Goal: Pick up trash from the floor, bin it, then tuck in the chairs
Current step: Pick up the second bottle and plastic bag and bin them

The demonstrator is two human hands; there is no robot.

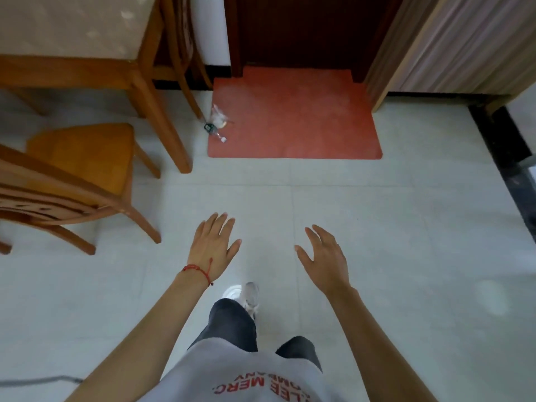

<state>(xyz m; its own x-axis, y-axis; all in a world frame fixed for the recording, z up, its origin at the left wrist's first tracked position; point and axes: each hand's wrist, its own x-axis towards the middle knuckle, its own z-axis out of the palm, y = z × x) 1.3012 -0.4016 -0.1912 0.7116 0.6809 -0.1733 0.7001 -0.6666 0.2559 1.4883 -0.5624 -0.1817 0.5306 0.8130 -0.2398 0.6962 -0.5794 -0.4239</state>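
A crushed clear plastic bottle (217,123) lies on the floor at the left edge of a red mat (295,117), close to a table leg. My left hand (213,245), with a red string at the wrist, hangs over the pale tiles with fingers spread and nothing in it. My right hand (326,256) is beside it, also spread and holding nothing. Both hands are well short of the bottle. A wooden chair (78,169) with an orange seat stands at the left, pulled away from the wooden table (72,30).
Another chair's curved back (185,53) stands behind the table by the wall. A dark wooden door (304,33) rises behind the mat, and a curtain (464,44) hangs at the upper right. A black floor strip (504,158) runs along the right. My foot (249,297) is below my hands.
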